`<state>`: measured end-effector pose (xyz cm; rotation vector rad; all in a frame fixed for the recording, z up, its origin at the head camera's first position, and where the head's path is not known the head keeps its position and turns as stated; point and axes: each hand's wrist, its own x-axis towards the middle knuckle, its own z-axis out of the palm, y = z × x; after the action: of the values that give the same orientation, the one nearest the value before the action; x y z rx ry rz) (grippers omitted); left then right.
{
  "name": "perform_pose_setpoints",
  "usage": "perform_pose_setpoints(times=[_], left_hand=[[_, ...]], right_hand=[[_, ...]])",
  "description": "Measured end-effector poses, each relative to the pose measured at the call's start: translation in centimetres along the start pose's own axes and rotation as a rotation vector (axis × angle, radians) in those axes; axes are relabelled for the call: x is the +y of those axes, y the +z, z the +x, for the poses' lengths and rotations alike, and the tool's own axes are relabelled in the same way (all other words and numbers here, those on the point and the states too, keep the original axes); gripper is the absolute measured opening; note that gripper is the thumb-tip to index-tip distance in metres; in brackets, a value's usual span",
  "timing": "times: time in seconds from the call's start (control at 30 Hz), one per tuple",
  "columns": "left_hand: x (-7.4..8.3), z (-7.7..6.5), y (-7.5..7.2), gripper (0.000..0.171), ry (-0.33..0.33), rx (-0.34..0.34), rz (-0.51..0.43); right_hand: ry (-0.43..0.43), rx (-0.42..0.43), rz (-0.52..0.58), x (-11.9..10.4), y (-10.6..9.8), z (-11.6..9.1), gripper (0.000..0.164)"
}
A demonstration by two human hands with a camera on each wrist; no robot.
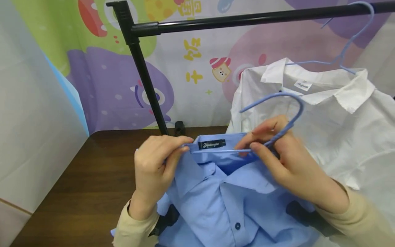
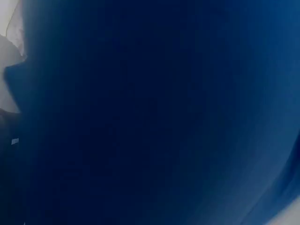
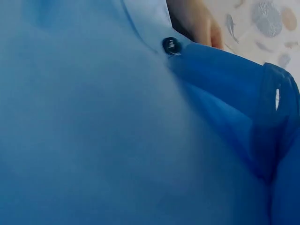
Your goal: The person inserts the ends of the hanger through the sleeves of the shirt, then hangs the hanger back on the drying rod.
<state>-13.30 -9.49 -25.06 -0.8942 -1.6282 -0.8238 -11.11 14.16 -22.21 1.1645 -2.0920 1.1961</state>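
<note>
A light-blue shirt [image 1: 197, 202] with a dark neck label [image 1: 212, 144] lies collar-up in front of me. My left hand [image 1: 157, 161] pinches the left side of its collar between thumb and fingers. My right hand [image 1: 287, 161] grips a blue clothes hanger [image 1: 300, 104] just below its hook. The hanger's thin arm crosses the neck opening towards my left fingertips; its ends are hidden by cloth and hands. In the right wrist view, shirt cloth with a dark button [image 3: 171, 46] fills most of the picture. Dark-blue cloth [image 2: 140, 112] blocks nearly all of the left wrist view.
A black clothes rail [image 1: 240, 22] runs across the top, its post slanting down behind the brown table [image 1: 102, 178]. On the right, a white shirt [image 1: 333, 120] hangs on another blue hanger [image 1: 351, 41]. A cartoon-printed curtain [image 1: 191, 96] stands behind.
</note>
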Motion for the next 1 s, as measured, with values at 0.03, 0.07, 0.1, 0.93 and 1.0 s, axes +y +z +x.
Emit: perform_pose_setpoints(times=[0.03,0.07,0.1,0.93,1.0], left_hand=[[0.3,-0.1,0.4,0.021,0.023,-0.018,-0.009],[0.6,-0.2,0.9,0.02,0.041,-0.039,-0.017],[0.9,-0.4,1.3,0.018,0.053,-0.06,-0.028],[-1.2,-1.2,1.1,0.031,-0.181,-0.361,-0.214],[-1.3,-1.1,1.0,0.031,-0.173,-0.342,-0.228]], right_hand=[[0.002,-0.022,-0.028,-0.2,0.4,0.1,0.017],[0.005,-0.04,-0.071,-0.5,0.8,0.2,0.015],[0.006,-0.053,-0.114,-0.7,1.2,0.3,0.013],[0.272,0.011,-0.201,2.9,-0.5,-1.5,0.05],[0.392,-0.081,-0.106,3.6,-1.1,-1.9,0.054]])
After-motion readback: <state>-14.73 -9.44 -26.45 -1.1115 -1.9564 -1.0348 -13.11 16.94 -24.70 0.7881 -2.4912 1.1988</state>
